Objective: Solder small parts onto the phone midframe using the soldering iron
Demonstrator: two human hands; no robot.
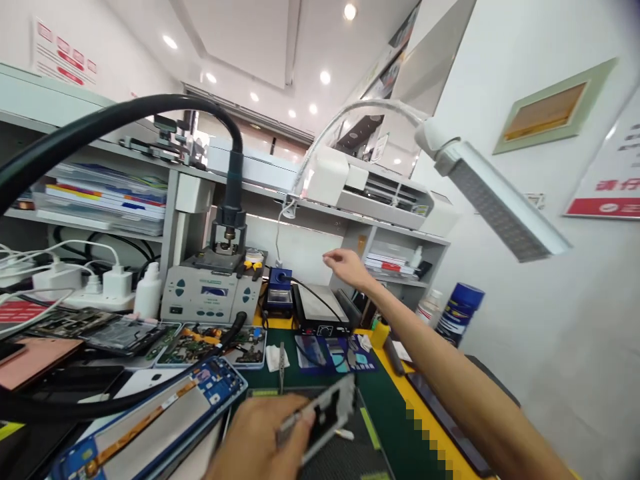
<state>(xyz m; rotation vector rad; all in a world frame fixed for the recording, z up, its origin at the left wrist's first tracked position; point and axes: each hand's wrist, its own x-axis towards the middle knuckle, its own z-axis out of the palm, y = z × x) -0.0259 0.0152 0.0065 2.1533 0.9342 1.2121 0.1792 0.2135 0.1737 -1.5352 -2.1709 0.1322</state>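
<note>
The left hand (260, 437) is closed around a stripped phone frame (327, 413), held low just over the green mat (390, 420). The right hand (347, 267) is stretched far forward, loosely open and empty, above the heating plate (320, 303). The frame is thus bare and in grip, and the right hand has picked nothing up. Just beyond the right hand is the shelf edge (400, 233), and a desk lamp (495, 207) overhangs to its right, but the air between the hands is free.

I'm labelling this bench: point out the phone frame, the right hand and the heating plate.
phone frame (330, 410), head view, middle of the frame.
right hand (347, 267), head view, back of the hand.
heating plate (320, 301), head view, its flat top.
</note>
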